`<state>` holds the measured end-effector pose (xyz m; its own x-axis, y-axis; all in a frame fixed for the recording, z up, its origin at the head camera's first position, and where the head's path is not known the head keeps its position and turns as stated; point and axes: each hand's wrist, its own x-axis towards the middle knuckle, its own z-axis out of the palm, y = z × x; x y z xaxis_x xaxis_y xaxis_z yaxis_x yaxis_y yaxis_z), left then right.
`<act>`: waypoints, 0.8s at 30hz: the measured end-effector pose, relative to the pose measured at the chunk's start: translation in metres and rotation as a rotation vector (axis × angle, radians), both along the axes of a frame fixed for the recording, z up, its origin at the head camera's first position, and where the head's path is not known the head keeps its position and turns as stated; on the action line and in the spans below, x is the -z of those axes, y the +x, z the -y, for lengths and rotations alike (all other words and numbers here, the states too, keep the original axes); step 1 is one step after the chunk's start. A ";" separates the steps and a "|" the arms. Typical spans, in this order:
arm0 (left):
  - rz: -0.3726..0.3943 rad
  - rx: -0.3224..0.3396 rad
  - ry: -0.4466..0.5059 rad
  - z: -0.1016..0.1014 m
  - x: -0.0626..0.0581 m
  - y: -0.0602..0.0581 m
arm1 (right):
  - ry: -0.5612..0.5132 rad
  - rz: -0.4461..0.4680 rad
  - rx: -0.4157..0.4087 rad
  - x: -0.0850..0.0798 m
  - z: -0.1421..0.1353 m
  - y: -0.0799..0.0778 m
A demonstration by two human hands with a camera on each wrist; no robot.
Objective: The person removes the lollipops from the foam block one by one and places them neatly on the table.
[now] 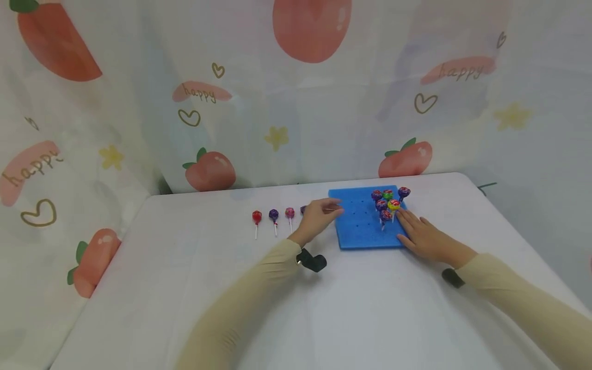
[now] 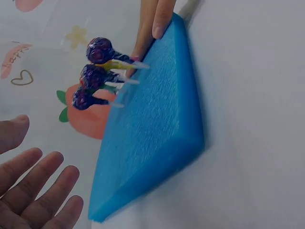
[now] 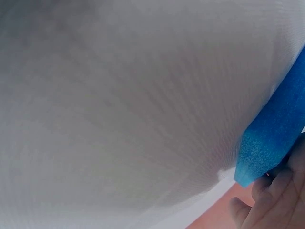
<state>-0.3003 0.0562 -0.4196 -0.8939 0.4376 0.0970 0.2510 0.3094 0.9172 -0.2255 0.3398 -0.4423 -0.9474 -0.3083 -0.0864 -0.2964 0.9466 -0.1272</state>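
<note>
A blue foam board point(image 1: 365, 237) dotted with small holes lies on the table, and several wrapped lollipops point(image 1: 381, 205) stand upright in its right part. My left hand point(image 1: 320, 218) is at the board's left edge, its fingers apart and nothing seen between them in the left wrist view. There the hand point(image 2: 35, 191) shows palm and spread fingertips beside the board. My right hand point(image 1: 427, 240) rests with straight fingers on the board's right edge, close to the yellow lollipop point(image 1: 393, 205). The right wrist view catches this hand point(image 3: 281, 198) against the blue edge.
Left of the board, a red lollipop point(image 1: 256, 217), a purple lollipop point(image 1: 274, 215) and a pink lollipop point(image 1: 290, 212) lie in a row on the white tablecloth point(image 1: 185, 288). Another dark lollipop point(image 1: 303, 209) is partly hidden behind my left hand. A fruit-print curtain point(image 1: 324, 113) hangs behind.
</note>
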 end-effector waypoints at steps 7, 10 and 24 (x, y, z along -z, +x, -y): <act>0.016 0.057 -0.016 -0.046 0.013 0.006 | -0.009 0.005 -0.002 0.003 -0.001 -0.001; 0.022 0.070 -0.035 -0.061 0.020 0.008 | -0.015 0.007 -0.001 0.004 -0.001 0.000; 0.005 0.056 -0.131 -0.101 0.031 0.016 | 0.014 -0.013 0.001 0.004 -0.002 -0.001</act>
